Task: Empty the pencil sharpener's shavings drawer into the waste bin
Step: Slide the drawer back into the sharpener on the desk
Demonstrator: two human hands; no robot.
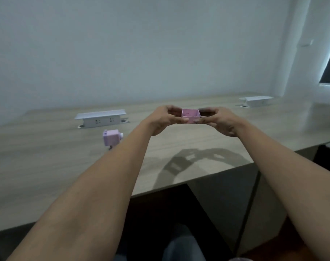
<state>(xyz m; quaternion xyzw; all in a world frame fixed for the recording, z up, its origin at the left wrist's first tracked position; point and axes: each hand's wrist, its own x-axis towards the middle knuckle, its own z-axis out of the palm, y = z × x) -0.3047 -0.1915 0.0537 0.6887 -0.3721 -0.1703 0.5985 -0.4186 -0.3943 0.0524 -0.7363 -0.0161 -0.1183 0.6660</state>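
A small pink shavings drawer (190, 115) is held up above the desk, open side up, between both hands. My left hand (165, 119) pinches its left side and my right hand (219, 120) pinches its right side. The pink pencil sharpener (111, 137) stands on the wooden desk (47, 157) to the left, apart from both hands, partly behind my left forearm. What lies inside the drawer is too blurred to tell. No waste bin is in view.
A white socket box (101, 118) stands raised from the desk behind the sharpener. A second white box (256, 100) sits at the far right. The desk's front edge runs diagonally below my arms, with dark space under it. A plain wall stands behind.
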